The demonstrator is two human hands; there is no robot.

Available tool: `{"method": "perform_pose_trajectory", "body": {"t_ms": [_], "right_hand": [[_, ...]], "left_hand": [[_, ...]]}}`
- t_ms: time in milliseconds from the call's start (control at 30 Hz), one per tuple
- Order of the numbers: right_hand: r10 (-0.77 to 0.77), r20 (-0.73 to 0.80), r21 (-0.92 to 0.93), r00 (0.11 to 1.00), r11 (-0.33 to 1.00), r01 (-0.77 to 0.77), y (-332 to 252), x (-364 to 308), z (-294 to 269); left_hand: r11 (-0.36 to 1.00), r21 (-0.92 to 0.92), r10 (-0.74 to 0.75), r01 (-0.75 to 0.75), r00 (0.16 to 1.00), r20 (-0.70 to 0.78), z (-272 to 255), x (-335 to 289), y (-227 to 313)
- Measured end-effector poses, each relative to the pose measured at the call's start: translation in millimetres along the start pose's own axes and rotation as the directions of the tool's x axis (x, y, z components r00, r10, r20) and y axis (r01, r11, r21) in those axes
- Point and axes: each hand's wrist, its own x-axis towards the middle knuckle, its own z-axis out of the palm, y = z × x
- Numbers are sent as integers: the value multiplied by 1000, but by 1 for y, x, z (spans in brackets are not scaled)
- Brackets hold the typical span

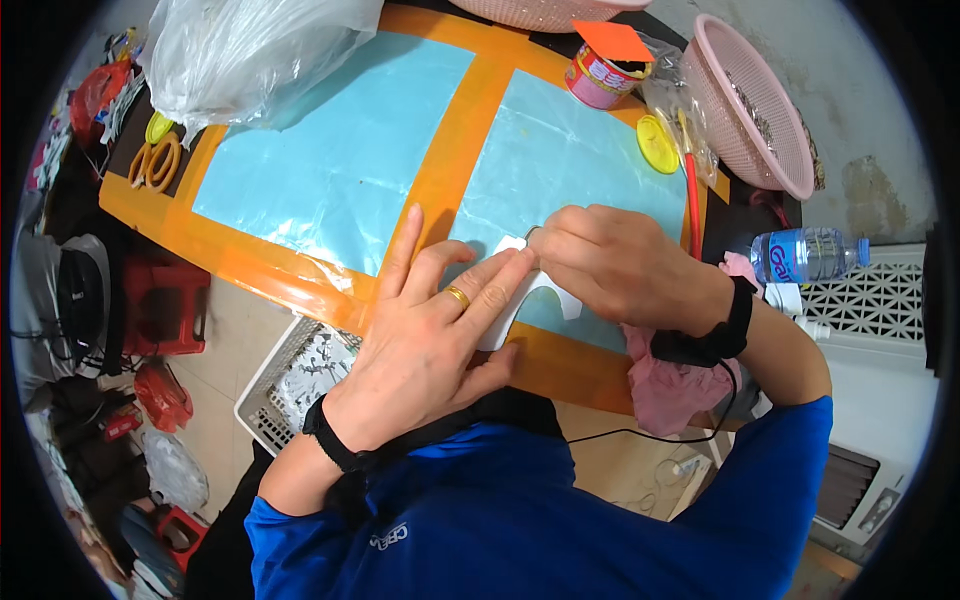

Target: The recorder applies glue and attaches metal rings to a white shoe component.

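On the blue-covered table lies a flat white piece with a curved cut-out [508,312], near the front edge. My left hand [420,325] rests across it with fingers stretched out, the fingertips pressing on its upper part; a ring is on one finger. My right hand [610,257] is closed in a pinch right beside those fingertips, at the piece's upper edge. A small dark curved bit [533,233] shows by the right fingers, but what they hold is mostly hidden. The table cover [330,170] is blue sheeting bordered by orange tape.
A clear plastic bag [250,60] and orange-handled scissors [155,163] lie far left. A red tin [600,85], yellow lid [657,144], red-handled brush [692,205] and pink basket [735,110] stand far right. Pink cloth [680,388] and a water bottle [810,256] are at right.
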Motion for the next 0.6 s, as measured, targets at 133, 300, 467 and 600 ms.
{"method": "perform_pose_trajectory", "body": {"t_ms": [133,300,467,600], "right_hand": [[21,39,44,999,999,-23,1,0,-1],[32,35,-6,999,999,-32,-3,-6,-2],[90,31,-14,995,996,-90,-10,-8,-10],[124,33,-32,992,992,-123,-15,-11,-14]], "left_hand": [[997,72,6,-2,998,-62,4,2,0],[985,173,11,13,991,-136,13,4,14],[979,202,-3,36,987,-160,24,3,21],[979,200,-13,47,986,-167,26,6,23]]}}
